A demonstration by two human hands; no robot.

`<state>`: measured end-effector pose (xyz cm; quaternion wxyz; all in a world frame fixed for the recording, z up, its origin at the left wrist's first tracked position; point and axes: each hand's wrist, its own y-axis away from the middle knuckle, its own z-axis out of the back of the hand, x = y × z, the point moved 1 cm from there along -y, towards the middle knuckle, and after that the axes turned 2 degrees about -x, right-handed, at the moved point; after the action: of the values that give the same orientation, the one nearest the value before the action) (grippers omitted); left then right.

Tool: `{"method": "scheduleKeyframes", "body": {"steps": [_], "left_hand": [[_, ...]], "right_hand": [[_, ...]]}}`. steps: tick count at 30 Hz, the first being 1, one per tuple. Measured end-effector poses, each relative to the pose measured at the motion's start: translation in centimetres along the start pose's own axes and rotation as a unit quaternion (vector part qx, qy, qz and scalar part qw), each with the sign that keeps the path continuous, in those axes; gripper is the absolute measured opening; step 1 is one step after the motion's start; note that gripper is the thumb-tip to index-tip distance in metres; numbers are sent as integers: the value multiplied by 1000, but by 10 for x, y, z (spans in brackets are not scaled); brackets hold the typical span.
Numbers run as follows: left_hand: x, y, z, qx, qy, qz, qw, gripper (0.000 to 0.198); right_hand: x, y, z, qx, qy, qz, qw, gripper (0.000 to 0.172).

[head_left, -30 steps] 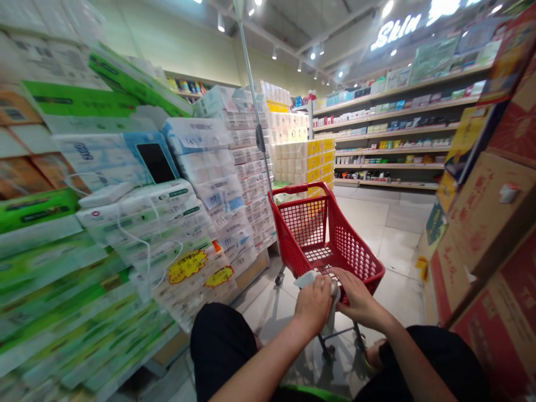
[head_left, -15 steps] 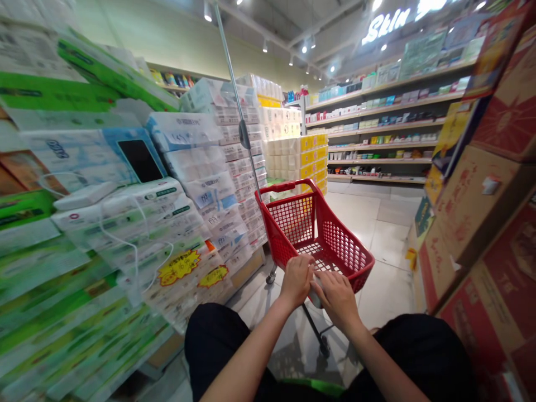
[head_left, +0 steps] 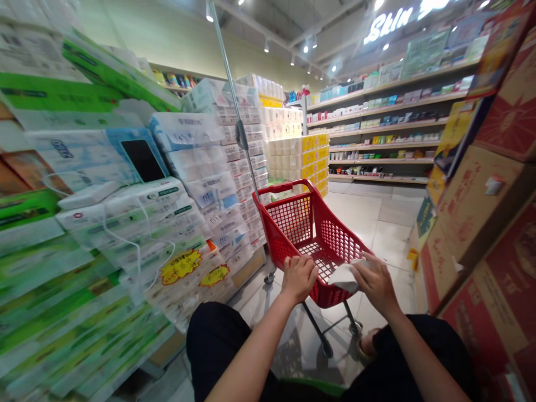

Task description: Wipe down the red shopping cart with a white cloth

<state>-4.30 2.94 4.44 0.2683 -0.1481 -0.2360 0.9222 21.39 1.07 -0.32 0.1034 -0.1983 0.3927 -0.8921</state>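
Gripping the near left edge of the red cart (head_left: pixel 274 239) with left hand (head_left: pixel 300 277); pinching white cloth (head_left: pixel 345 277) in right hand (head_left: pixel 375 282) near its right corner. Hemmed in by tissue packs (head_left: pixel 224 192) leftward, cartons (head_left: pixel 473 206) rightward.

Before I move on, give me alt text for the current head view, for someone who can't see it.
A person's left hand rests on the near rim of a red shopping cart while the right hand holds a white cloth or tissue at that rim. Stacked paper packs stand on the left, cardboard boxes on the right, and stocked shelves behind.
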Motion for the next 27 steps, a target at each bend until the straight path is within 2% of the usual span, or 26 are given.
{"method": "scheduleKeyframes", "body": {"steps": [3, 6, 8, 12, 14, 17, 20, 24, 27], "left_hand": [[1, 2, -4, 4, -20, 8, 1000, 20], [3, 3, -10, 10, -47, 16, 999, 18], [2, 3, -14, 11, -63, 22, 998, 19], [3, 3, -19, 11, -76, 29, 997, 20], [4, 3, -20, 13, -76, 32, 997, 20], [7, 4, -19, 16, -65, 28, 997, 20], [9, 3, -17, 20, -49, 17, 998, 19], [9, 2, -14, 23, -31, 11, 999, 16], [9, 2, -12, 22, -25, 12, 999, 15]], "right_hand": [[-30, -10, 0, -12, 43, -42, 998, 33], [-26, -13, -5, -15, 58, -59, 997, 33], [-1, -9, -9, -17, 59, -53, 997, 31], [74, 2, -14, 15, 37, -22, 999, 24], [104, 5, -15, 35, 24, 2, 999, 23], [115, 4, -15, 53, 4, 24, 998, 24], [89, 1, -14, 64, -24, 43, 997, 25], [22, -5, -11, -10, -22, -4, 1000, 31], [-20, -14, -9, -35, -12, -33, 999, 36]]}}
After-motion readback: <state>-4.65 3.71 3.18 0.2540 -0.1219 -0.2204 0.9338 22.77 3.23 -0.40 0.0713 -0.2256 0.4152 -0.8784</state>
